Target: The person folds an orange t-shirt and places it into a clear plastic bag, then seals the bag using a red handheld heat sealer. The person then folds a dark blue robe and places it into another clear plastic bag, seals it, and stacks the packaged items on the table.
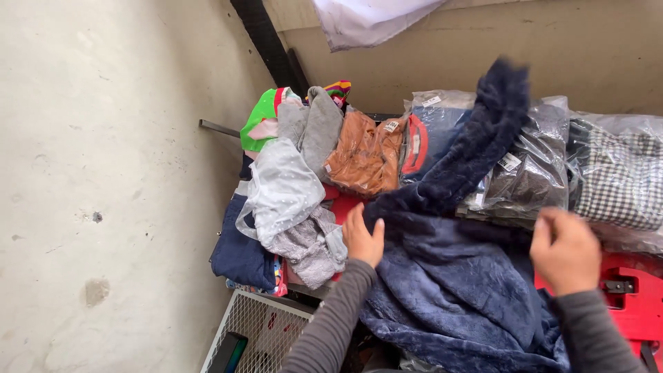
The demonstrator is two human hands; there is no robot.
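Note:
A dark blue fleece garment (449, 276) lies spread over a pile of clothes, one fuzzy sleeve (483, 131) flung up and away from me. My left hand (362, 238) grips the garment's left edge. My right hand (565, 250) is closed on its right edge. Both arms wear grey sleeves.
Bagged clothes lie behind: an orange one (364, 155), a blue and red one (428, 135), a dark one (528, 169), a checked one (618, 173). Loose grey garments (293, 200) lie left. A red surface (632, 290) shows right, a wire basket (255, 331) below, concrete walls around.

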